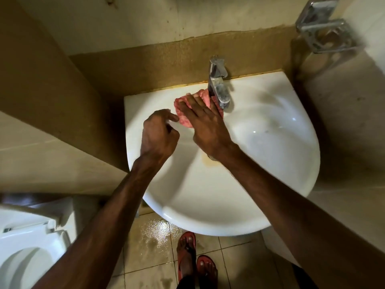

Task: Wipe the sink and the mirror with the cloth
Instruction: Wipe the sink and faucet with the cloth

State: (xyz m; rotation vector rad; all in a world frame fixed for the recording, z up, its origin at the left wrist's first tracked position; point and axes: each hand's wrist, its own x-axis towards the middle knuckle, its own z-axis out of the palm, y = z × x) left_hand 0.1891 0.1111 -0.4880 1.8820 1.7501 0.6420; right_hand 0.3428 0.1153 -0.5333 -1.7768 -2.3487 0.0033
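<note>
Pink cloth (187, 113) peeks out from under my right hand (205, 126), so I see only its edges, and one end goes behind the tap (218, 88). No mirror shows. My right arm covers most of the drain in the white sink (270, 142). The bowl looks bare. My right fingers (193, 105) lie flat and spread on the cloth, on the back rim. My left hand (159, 135) is loosely curled, holding nothing, one fingertip just beside the cloth.
</note>
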